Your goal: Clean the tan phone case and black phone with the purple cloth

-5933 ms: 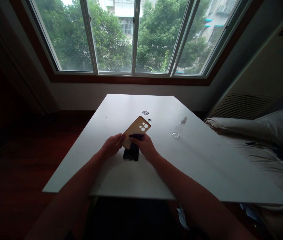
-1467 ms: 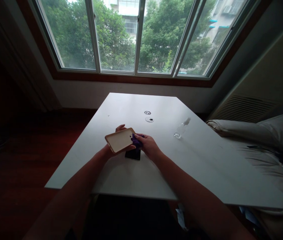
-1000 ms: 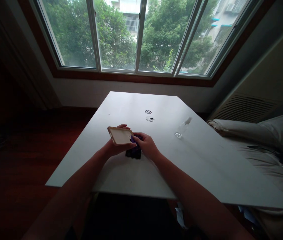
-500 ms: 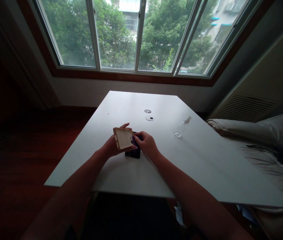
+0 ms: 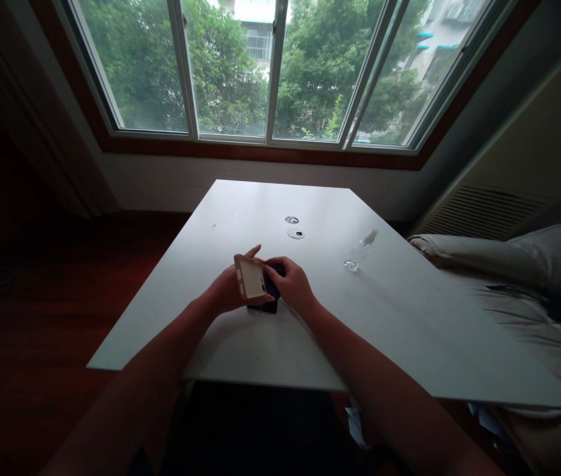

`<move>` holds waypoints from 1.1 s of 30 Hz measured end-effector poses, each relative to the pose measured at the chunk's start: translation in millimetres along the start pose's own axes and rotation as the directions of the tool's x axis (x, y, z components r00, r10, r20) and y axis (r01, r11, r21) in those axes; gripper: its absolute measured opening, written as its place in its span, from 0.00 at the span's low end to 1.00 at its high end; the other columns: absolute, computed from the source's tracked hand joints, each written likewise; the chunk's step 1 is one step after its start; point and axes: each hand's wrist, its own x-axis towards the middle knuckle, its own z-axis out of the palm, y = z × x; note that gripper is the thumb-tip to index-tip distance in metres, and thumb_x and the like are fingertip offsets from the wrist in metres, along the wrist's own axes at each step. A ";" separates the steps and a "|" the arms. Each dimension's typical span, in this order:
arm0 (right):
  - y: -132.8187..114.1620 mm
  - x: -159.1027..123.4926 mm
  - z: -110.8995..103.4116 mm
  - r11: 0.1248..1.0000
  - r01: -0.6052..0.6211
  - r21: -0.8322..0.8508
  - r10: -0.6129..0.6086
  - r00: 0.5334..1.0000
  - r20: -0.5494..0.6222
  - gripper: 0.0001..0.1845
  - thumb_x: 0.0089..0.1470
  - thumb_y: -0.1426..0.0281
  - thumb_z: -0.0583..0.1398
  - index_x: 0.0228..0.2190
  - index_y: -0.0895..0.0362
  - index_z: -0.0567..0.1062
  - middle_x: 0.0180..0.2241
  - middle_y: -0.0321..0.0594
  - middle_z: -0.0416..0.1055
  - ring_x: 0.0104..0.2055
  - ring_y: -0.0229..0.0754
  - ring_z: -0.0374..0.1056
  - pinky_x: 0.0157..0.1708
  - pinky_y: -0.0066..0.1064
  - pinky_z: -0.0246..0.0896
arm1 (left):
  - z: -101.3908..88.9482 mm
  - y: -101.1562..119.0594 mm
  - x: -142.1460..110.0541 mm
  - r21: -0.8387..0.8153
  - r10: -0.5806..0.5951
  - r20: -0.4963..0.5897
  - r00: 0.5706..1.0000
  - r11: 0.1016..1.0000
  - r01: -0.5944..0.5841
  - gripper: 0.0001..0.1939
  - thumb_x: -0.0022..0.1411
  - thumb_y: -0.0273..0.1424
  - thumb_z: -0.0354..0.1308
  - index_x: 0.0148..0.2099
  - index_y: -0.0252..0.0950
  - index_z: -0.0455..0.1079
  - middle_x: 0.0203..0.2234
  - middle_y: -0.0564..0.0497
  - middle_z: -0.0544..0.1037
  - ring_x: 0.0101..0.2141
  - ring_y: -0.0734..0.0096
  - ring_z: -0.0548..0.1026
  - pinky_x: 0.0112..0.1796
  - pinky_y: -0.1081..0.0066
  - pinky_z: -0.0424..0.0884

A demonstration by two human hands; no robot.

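Observation:
My left hand holds a tan phone case over the white table, its inner side turned toward me. My right hand grips a small purple cloth and presses it against the case's right edge. Under both hands a dark phone lies flat on the table, mostly hidden by the case and my fingers.
A small clear spray bottle lies on the table to the right. Two small round discs sit further back near the middle. A bed with pale bedding adjoins the table's right side. A wide window spans the far wall.
My left hand has turned the case from lying wide and flat to standing narrower and more upright, and shifted it right toward the cloth. The phone has stayed where it lay.

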 end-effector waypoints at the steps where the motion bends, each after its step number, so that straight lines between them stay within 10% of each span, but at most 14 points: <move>1: 0.7 0.2 0.5 1.000 -0.013 0.021 0.013 1.000 0.004 0.14 0.57 0.61 0.63 0.43 0.54 0.80 0.41 0.42 0.81 0.43 0.46 0.76 0.46 0.38 0.71 | 0.0 -1.4 -0.2 -0.021 -0.007 -0.006 1.000 1.000 0.007 0.46 0.51 0.39 0.77 0.69 0.45 0.61 0.61 0.42 0.70 0.59 0.48 0.73 0.61 0.50 0.71; 10: 11.7 2.0 5.9 0.978 -0.112 0.174 0.086 0.985 0.150 0.27 0.49 0.71 0.62 0.52 0.56 0.75 0.44 0.43 0.80 0.44 0.45 0.76 0.46 0.38 0.73 | -1.8 -15.1 -2.0 -0.067 -0.029 -0.065 0.997 0.997 0.025 0.44 0.49 0.38 0.77 0.66 0.42 0.65 0.60 0.42 0.70 0.57 0.50 0.74 0.62 0.52 0.70; 22: 4.8 -0.4 4.2 1.000 -0.014 -0.016 0.016 0.990 0.139 0.22 0.52 0.69 0.64 0.50 0.54 0.76 0.46 0.43 0.80 0.46 0.46 0.76 0.51 0.41 0.70 | -8.9 -5.3 0.8 0.124 -0.001 -0.029 1.000 0.992 0.005 0.32 0.50 0.39 0.76 0.56 0.40 0.73 0.61 0.41 0.71 0.63 0.44 0.68 0.60 0.50 0.71; 33: 0.2 -1.2 1.5 0.998 0.014 -0.054 -0.010 0.998 0.070 0.21 0.52 0.68 0.63 0.49 0.53 0.77 0.46 0.42 0.80 0.47 0.47 0.76 0.52 0.41 0.70 | -2.2 -12.6 0.8 0.209 0.059 0.023 0.998 0.976 -0.063 0.50 0.50 0.44 0.76 0.70 0.41 0.58 0.62 0.37 0.71 0.56 0.45 0.76 0.56 0.48 0.75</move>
